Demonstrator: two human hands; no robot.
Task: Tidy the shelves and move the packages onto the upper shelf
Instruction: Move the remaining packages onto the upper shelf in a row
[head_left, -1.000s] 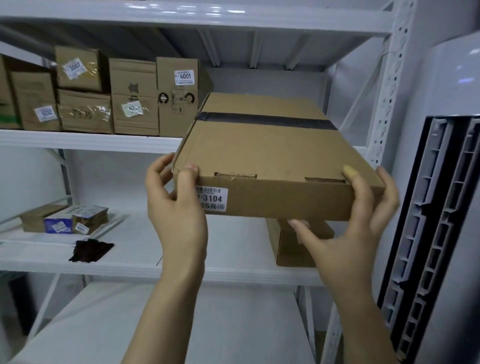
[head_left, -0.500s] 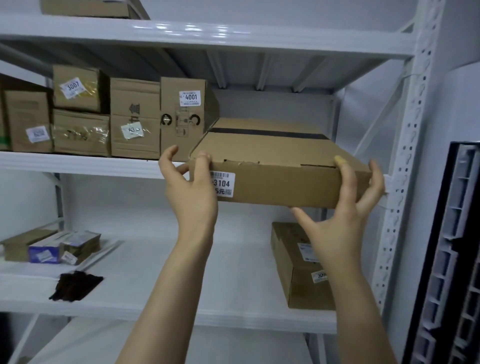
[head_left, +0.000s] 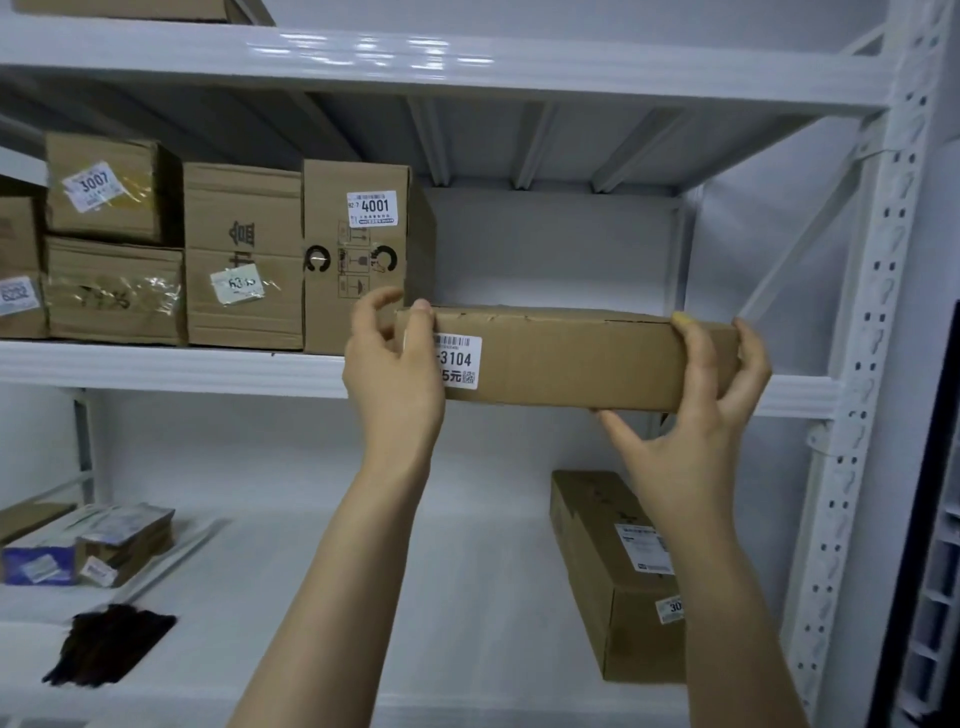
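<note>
A flat brown cardboard box (head_left: 571, 358) with a white "3104" label lies level at the front edge of the upper shelf (head_left: 171, 366), just right of the tall "4001" box (head_left: 358, 249). My left hand (head_left: 395, 374) grips its left end, fingers over the top edge. My right hand (head_left: 701, 410) holds its right end, thumb beneath and fingers on top. Whether the box rests fully on the shelf is hidden by its front face. On the lower shelf (head_left: 415, 597) a long brown box (head_left: 618, 577) lies at the right.
Several labelled cartons (head_left: 114, 239) fill the left of the upper shelf. Small packages (head_left: 88, 545) and a dark bundle (head_left: 109, 642) lie at the lower shelf's left. A white perforated upright (head_left: 857, 415) stands at the right. Another box (head_left: 130, 8) sits on the top shelf.
Both hands have raised the flat box and pushed it forward to the upper shelf, levelling it so only its front face shows. The view has tilted upward.
</note>
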